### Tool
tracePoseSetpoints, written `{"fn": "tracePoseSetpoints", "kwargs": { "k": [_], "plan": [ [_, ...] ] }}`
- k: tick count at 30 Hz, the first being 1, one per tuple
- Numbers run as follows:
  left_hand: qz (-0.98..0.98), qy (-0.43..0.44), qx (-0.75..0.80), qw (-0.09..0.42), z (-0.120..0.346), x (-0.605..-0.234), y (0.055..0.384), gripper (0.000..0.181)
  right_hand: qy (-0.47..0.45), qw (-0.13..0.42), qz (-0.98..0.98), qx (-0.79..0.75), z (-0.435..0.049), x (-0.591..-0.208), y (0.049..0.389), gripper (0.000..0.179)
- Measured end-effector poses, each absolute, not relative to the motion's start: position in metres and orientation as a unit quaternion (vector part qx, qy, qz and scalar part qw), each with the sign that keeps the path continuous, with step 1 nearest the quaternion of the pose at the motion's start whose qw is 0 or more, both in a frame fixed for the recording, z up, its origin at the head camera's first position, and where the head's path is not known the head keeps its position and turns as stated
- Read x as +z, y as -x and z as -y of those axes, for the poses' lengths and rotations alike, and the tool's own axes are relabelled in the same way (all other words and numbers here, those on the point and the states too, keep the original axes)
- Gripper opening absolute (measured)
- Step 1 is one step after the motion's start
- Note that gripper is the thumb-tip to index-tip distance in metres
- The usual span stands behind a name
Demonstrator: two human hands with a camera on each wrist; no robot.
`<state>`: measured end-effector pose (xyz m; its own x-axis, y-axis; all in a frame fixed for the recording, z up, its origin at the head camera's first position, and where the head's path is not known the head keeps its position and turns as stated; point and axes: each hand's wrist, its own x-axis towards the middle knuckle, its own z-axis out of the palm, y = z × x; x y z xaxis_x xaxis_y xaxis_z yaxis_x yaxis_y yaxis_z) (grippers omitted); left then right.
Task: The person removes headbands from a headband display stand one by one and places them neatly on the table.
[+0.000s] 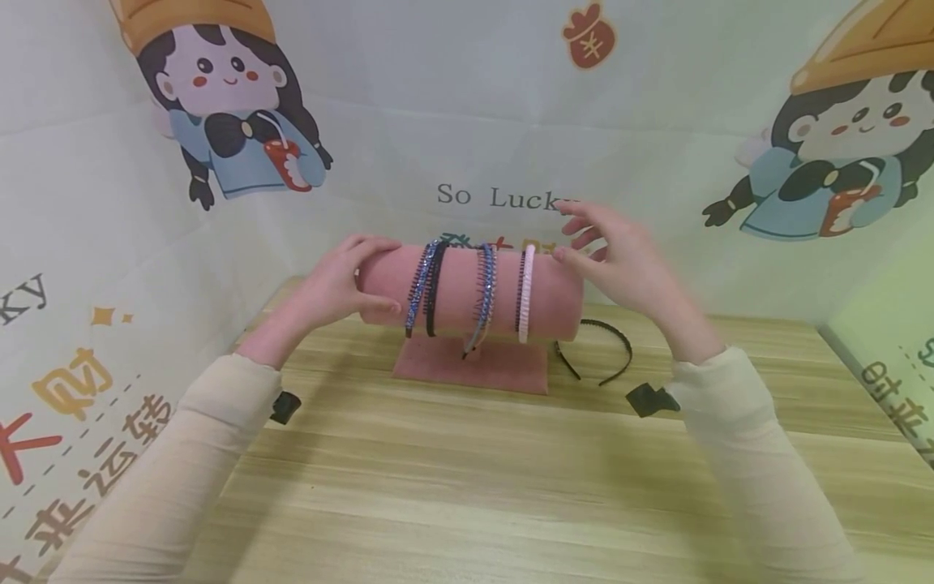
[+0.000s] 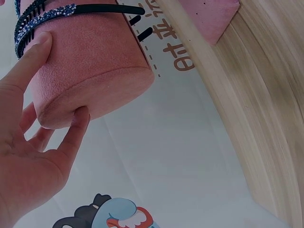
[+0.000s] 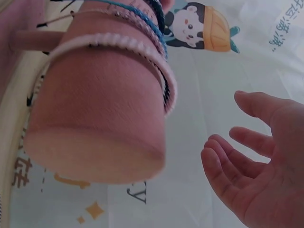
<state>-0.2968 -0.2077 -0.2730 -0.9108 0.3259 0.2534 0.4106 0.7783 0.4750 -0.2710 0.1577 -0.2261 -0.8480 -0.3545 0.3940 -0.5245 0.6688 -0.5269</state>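
Note:
A pink, fabric-covered headband stand has a thick horizontal roll above a flat pink base. Several headbands circle the roll: a blue glittery one, a black one, a blue braided one with a pale one beside it, and a whitish-pink one near the right end. My left hand grips the roll's left end, thumb on the front, a fingertip against the end face in the left wrist view. Fingers loosely bent, my right hand holds nothing and hovers apart from the roll's right end.
On the wooden table, a thin black headband lies right of the base. Small black pieces show beside both sleeve cuffs. Printed cloth walls rise behind the table and at its sides.

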Motion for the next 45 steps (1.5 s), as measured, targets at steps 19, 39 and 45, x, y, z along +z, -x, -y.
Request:
{"fn": "tracePoseSetpoints", "kwargs": {
  "k": [19,39,45],
  "plan": [
    [0.935,0.206,-0.276,0.087,0.209,-0.275,0.298,0.083,-0.258,0.22,0.872,0.353,-0.128,-0.275,0.267,0.051],
    [0.938,0.19,-0.279,0.074,0.209,-0.275,0.3,0.083,-0.256,0.22,0.92,0.198,-0.122,-0.296,0.268,0.095],
    [0.939,0.192,-0.276,0.075,0.208,-0.276,0.3,0.083,-0.256,0.207,0.921,0.208,-0.124,-0.296,0.268,0.094]
  ]
}}
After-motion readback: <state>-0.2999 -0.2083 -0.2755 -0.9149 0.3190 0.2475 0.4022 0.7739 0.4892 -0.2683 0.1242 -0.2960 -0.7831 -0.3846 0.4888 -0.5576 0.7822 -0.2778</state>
